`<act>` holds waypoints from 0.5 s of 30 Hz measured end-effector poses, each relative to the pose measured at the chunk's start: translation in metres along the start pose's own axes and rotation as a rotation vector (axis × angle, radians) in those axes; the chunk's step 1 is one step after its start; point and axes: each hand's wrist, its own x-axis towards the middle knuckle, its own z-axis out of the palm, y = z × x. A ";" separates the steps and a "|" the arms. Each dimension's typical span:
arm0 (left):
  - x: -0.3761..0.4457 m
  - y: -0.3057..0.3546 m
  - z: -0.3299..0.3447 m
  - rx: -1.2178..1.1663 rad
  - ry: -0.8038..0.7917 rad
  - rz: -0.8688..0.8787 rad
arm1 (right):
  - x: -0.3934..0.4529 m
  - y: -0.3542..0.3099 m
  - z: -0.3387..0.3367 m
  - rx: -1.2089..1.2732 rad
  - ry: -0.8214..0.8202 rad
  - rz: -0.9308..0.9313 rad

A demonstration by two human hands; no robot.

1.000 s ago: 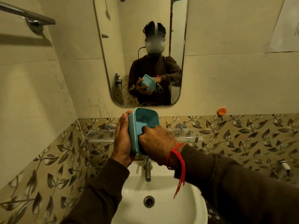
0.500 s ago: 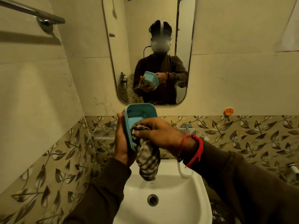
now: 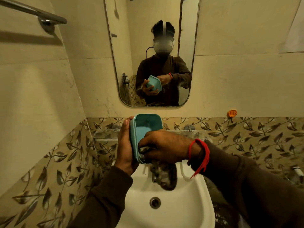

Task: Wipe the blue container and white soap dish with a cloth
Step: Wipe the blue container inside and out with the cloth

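The blue container (image 3: 144,127) is held upright on its side above the sink, its open face turned toward me. My left hand (image 3: 125,148) grips its left wall from outside. My right hand (image 3: 162,145) presses a checked cloth (image 3: 164,176) into the container's lower inside; the cloth's loose end hangs down over the tap. A red thread is tied around my right wrist. I see no white soap dish.
A white sink (image 3: 164,208) sits directly below my hands. A glass shelf (image 3: 105,136) runs along the wall behind the container. A mirror (image 3: 153,51) hangs above. A towel bar (image 3: 32,12) is at upper left, an orange hook (image 3: 231,113) at right.
My right hand has pushed the cloth from the container's rim down into its lower inside. Half a second before that the hand was inside too. The container stays in my left hand.
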 end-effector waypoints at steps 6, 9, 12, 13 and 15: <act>0.001 -0.003 -0.003 0.043 0.005 -0.039 | -0.007 0.018 -0.013 -0.206 -0.161 -0.055; 0.000 -0.009 0.005 0.083 -0.062 -0.089 | -0.003 0.020 -0.006 -0.438 0.015 -0.013; 0.003 -0.011 0.005 0.079 -0.072 -0.074 | 0.002 0.020 0.001 -0.646 0.139 0.031; 0.006 -0.009 0.005 0.087 -0.067 -0.061 | 0.002 0.019 0.004 -0.663 0.149 0.030; 0.008 -0.007 0.005 0.105 -0.034 -0.044 | 0.001 0.017 0.012 -0.697 0.132 -0.004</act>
